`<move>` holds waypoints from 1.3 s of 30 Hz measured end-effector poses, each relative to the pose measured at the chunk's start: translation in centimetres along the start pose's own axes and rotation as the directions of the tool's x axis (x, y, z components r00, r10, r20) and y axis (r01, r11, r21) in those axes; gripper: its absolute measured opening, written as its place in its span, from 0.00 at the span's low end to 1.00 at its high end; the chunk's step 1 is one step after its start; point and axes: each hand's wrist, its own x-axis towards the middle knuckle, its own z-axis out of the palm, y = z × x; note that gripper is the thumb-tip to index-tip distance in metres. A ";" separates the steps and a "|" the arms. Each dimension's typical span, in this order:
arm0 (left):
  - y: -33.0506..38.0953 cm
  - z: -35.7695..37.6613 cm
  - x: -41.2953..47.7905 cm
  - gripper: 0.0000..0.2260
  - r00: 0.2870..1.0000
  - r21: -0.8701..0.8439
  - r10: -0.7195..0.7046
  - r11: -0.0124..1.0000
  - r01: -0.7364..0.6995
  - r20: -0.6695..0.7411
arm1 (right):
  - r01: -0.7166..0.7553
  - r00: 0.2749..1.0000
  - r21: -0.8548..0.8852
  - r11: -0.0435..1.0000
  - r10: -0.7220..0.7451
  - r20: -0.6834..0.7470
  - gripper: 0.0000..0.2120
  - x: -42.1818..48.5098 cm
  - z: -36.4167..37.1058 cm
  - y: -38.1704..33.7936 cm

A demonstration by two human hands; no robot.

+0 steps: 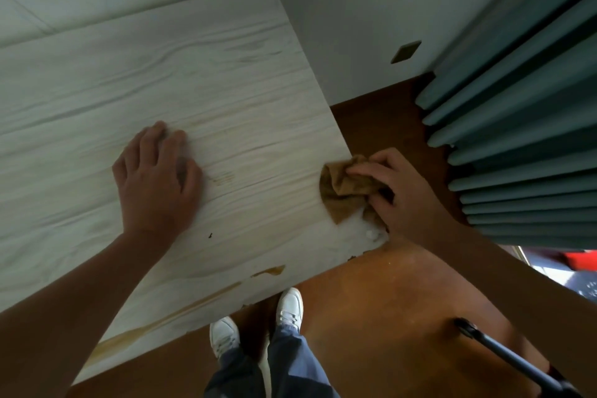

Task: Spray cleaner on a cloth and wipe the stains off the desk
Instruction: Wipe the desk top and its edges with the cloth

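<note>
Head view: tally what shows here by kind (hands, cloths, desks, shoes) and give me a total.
Hands: 2, left hand resting on the desk, right hand gripping the cloth
Cloths: 1, brown
Desks: 1, pale wood grain
Shoes: 2, left shoe and right shoe, both white
Total: 6

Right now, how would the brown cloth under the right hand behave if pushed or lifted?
The brown cloth is crumpled into folds, so probably floppy and light. Bunched under the right hand, it would likely slide over the smooth desk, not roll.
</note>
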 end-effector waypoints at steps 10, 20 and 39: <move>0.0 0.1 -0.1 0.22 1.000 -0.028 0.008 1.000 -0.008 -0.018 | 0.013 0.997 0.039 0.999 -0.010 -0.076 0.20 11.9 0.0 -0.4; -0.2 0.4 -0.1 0.20 0.999 -0.038 0.029 0.999 -0.031 -0.031 | -0.102 0.995 -0.024 0.995 0.102 0.021 0.23 -3.9 0.5 -0.6; -5.2 -3.9 -4.7 0.19 0.971 -0.180 0.233 0.958 -0.222 0.046 | -0.390 0.875 -0.157 0.907 0.312 -0.370 0.21 -1.8 8.9 -12.6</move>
